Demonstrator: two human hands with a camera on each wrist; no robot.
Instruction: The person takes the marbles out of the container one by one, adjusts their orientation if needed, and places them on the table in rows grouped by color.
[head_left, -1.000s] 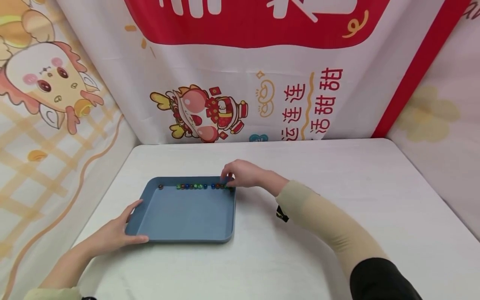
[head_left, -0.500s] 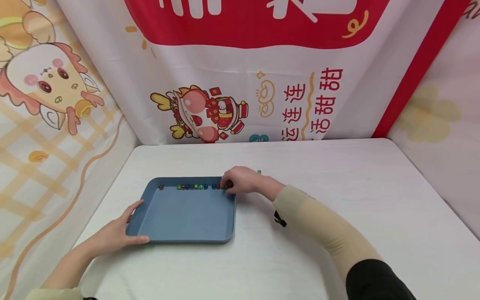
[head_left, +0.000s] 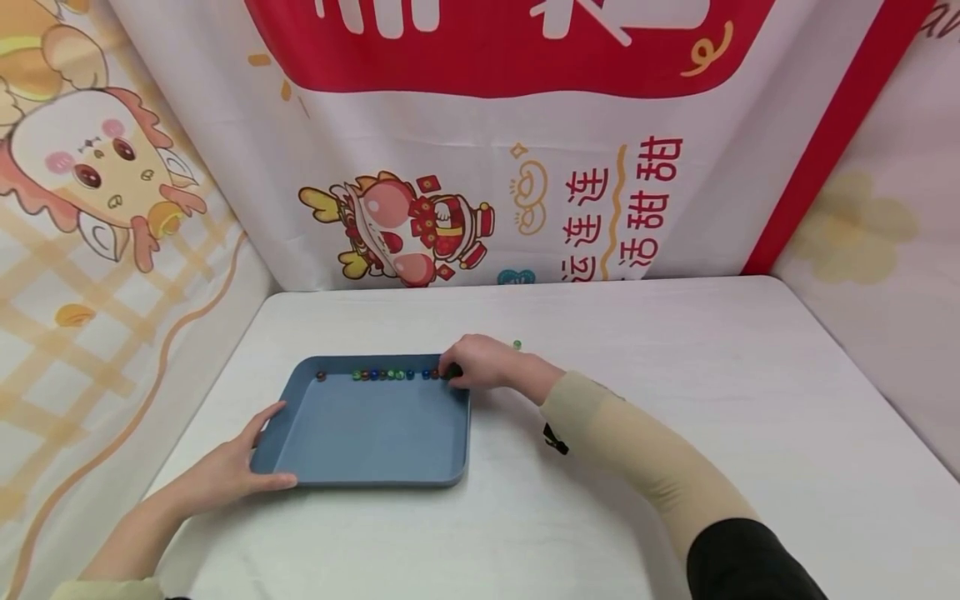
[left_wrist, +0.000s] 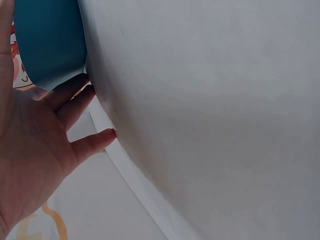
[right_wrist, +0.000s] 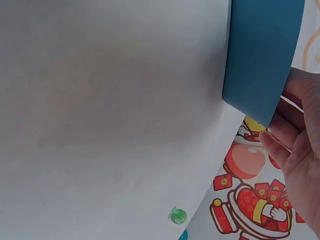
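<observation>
A shallow blue-grey tray (head_left: 371, 433) lies on the white table, a broken row of coloured glass marbles (head_left: 382, 375) along its far side. My left hand (head_left: 225, 471) steadies its near left corner, thumb along the front rim, fingers extended against the left side. My right hand (head_left: 483, 361) reaches over the far right corner, thumb and fingers bent down into the tray around dark marbles at the row's end. I cannot tell whether they pinch one. The right wrist view has those fingertips hidden behind the tray wall (right_wrist: 262, 50).
A green marble (head_left: 517, 344) lies outside the tray, just beyond my right wrist. Alone in the far left corner sits a brown marble (head_left: 321, 376). Printed cloth (head_left: 450, 125) hangs behind the table and on both sides.
My right hand has dropped slightly lower into the tray's far right corner, covering the end marbles. The green marble on the table has come into view behind it. My left hand stays put.
</observation>
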